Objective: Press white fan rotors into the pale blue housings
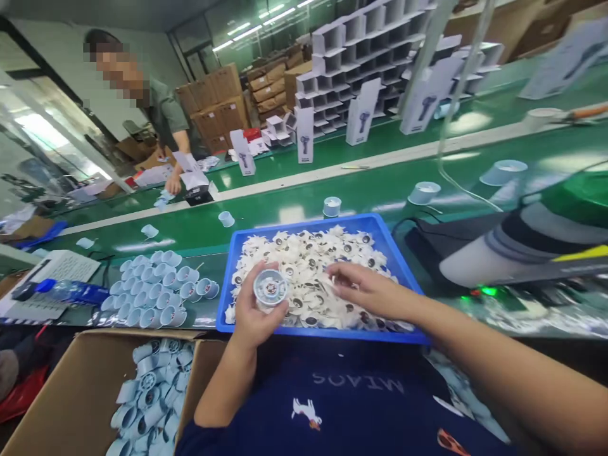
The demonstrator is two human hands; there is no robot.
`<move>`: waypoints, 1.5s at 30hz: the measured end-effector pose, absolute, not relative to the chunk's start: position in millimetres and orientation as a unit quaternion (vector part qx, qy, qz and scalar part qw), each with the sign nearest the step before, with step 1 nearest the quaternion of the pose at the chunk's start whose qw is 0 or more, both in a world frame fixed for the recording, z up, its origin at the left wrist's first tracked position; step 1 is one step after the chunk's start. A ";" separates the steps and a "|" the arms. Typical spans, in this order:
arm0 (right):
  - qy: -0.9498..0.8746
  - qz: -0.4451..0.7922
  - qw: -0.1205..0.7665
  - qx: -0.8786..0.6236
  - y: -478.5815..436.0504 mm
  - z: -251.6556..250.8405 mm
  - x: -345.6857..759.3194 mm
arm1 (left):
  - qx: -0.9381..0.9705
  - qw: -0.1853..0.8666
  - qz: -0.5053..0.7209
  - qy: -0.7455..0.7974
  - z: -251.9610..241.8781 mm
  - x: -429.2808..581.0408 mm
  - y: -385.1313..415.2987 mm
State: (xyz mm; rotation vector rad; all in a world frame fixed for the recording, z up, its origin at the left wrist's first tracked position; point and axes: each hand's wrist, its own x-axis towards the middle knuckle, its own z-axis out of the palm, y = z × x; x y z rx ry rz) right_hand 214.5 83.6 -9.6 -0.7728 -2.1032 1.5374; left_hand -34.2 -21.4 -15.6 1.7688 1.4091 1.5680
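Note:
My left hand [256, 316] is closed around a light-blue round plastic housing [270, 289], its open face turned up; a small round part shows in its middle. Below both hands lies a blue tray [396, 253] heaped with white fan impellers [304, 259], many with dark round centres. Over the right half of that heap hovers my right hand [365, 290], fingers curved and apart; I see nothing clearly held in it. Several matching blue housings [156, 285] stand grouped left of the tray.
A cardboard box [57, 392] at lower left holds more blue housings. Behind the tray runs a green conveyor [285, 209] carrying scattered housings. Across it, a person [166, 120] handles parts near white fan boxes [363, 117]. A bottle [71, 291] lies left; a large cylinder [498, 247] stands right.

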 end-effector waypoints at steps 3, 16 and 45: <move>-0.629 0.686 0.260 -0.258 76.3 -5.0 220.9 | 0.643 0.233 0.542 0.488 -17.1 -31.1 -23.6; -0.443 0.816 0.321 -0.185 46.6 -5.4 216.0 | 0.783 0.073 0.371 0.493 12.8 -7.5 -18.2; -0.845 0.078 0.501 -0.172 45.7 13.3 249.0 | 0.817 0.031 0.349 0.457 17.9 -3.5 2.0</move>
